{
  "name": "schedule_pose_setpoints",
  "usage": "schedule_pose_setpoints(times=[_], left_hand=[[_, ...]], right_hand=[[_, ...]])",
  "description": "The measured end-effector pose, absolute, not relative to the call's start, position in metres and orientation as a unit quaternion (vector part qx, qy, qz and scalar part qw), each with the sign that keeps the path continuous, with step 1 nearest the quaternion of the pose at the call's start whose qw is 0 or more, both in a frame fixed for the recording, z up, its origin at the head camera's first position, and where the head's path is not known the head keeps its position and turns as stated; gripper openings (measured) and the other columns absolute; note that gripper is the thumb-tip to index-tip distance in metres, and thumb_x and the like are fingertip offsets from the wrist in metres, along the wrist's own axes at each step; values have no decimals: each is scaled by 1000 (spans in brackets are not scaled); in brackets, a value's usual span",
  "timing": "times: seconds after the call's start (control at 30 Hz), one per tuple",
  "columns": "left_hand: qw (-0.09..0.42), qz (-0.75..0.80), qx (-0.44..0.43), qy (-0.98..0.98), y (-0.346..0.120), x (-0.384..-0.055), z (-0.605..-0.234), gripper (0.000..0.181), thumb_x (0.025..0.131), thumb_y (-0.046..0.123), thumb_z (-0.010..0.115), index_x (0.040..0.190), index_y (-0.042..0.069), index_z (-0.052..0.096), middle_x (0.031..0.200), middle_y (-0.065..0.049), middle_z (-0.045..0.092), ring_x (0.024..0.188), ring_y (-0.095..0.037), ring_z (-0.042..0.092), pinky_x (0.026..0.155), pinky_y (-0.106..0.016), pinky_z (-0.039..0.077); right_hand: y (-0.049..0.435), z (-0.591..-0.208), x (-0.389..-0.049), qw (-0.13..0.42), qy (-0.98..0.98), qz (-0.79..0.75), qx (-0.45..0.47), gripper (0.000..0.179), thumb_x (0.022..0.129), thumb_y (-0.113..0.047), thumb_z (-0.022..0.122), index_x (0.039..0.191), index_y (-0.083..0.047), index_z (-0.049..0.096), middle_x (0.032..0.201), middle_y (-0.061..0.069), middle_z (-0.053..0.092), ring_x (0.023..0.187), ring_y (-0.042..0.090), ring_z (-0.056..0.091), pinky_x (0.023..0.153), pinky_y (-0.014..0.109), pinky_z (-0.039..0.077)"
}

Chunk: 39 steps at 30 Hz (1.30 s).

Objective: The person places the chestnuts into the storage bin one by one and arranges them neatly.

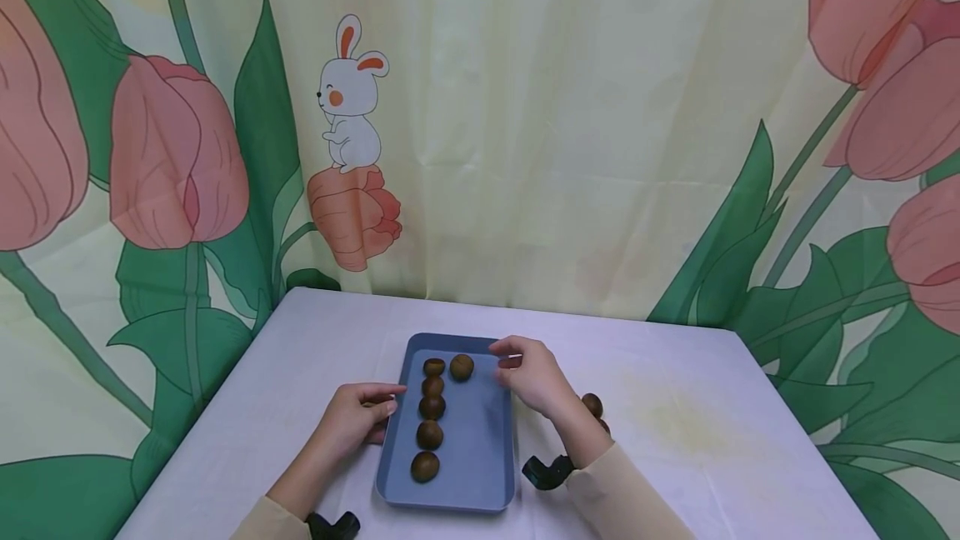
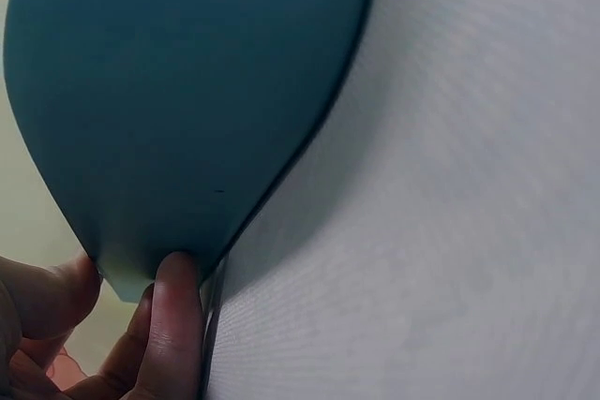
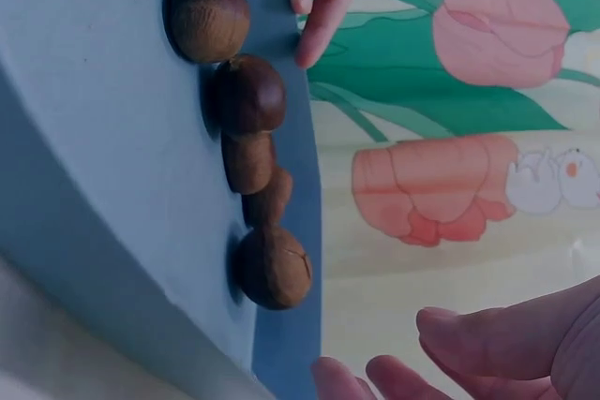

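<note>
A blue-grey tray (image 1: 480, 448) lies on the table with a column of several brown chestnuts (image 1: 430, 435) along its left side. One more chestnut (image 1: 462, 367) sits beside the top of that column; it shows close up as a chestnut (image 3: 272, 267) in the right wrist view. My left hand (image 1: 354, 422) touches the tray's left edge with extended fingers; the left wrist view shows its thumb and fingers (image 2: 173, 325) against the rim. Over the tray's upper right edge hovers my right hand (image 1: 532, 373), fingers apart and holding nothing.
Beyond the tray's right side, more chestnuts (image 1: 592, 404) lie on the white tablecloth (image 1: 660, 457), partly hidden by my right forearm. A curtain (image 1: 540, 132) printed with tulips and a rabbit hangs behind the table. Black wrist cameras (image 1: 547, 472) sit at both wrists.
</note>
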<state>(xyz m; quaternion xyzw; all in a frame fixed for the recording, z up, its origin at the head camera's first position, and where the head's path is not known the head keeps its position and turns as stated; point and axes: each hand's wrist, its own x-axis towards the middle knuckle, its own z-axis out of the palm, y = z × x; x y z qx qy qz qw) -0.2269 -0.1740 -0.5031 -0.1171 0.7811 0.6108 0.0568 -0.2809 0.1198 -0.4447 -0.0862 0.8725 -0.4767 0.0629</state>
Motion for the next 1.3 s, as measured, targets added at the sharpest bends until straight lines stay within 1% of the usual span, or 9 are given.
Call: schedule_pose_setpoints(times=[0.2, 0.47, 0.7, 0.87, 1.1, 1.3], left_hand=[[57, 610, -114, 782, -175, -227, -504, 27, 99, 0, 72, 124, 7, 81, 114, -15, 78, 80, -18, 77, 62, -38, 67], [58, 603, -114, 787, -175, -227, -506, 27, 99, 0, 72, 124, 8, 81, 114, -15, 78, 82, -17, 76, 62, -37, 66], [53, 605, -112, 787, -175, -228, -506, 27, 100, -1, 71, 123, 8, 81, 113, -14, 78, 80, -18, 77, 63, -38, 67], [54, 602, -115, 788, -175, -228, -506, 27, 100, 0, 71, 123, 9, 82, 114, -14, 78, 81, -17, 77, 62, -37, 67], [57, 603, -116, 787, -174, -227, -507, 27, 99, 0, 72, 122, 10, 82, 114, -14, 77, 82, -17, 76, 63, -37, 67], [58, 599, -116, 790, -174, -227, -506, 27, 99, 1, 72, 123, 10, 82, 115, -14, 78, 82, -17, 76, 62, -36, 66]], right_hand=[[129, -440, -272, 58, 877, -472, -68, 33, 96, -2, 73, 128, -11, 75, 135, 15, 73, 123, 34, 71, 94, 46, 65], [145, -441, -265, 41, 890, -451, -55, 35, 96, -2, 74, 130, -10, 75, 132, 10, 75, 122, 34, 71, 95, 48, 65], [160, -442, -261, 43, 891, -451, -39, 35, 95, 0, 74, 128, -10, 75, 134, 13, 74, 122, 32, 73, 95, 45, 65], [168, -443, -256, 45, 893, -447, -21, 35, 95, -1, 75, 128, -12, 75, 134, 13, 74, 119, 29, 73, 95, 45, 65], [184, -446, -252, 41, 902, -430, -2, 36, 95, -4, 74, 131, -10, 74, 134, 12, 74, 119, 30, 73, 91, 43, 66], [197, -448, -248, 28, 910, -413, 4, 34, 96, -5, 75, 130, -9, 74, 130, 14, 75, 117, 30, 73, 97, 49, 63]])
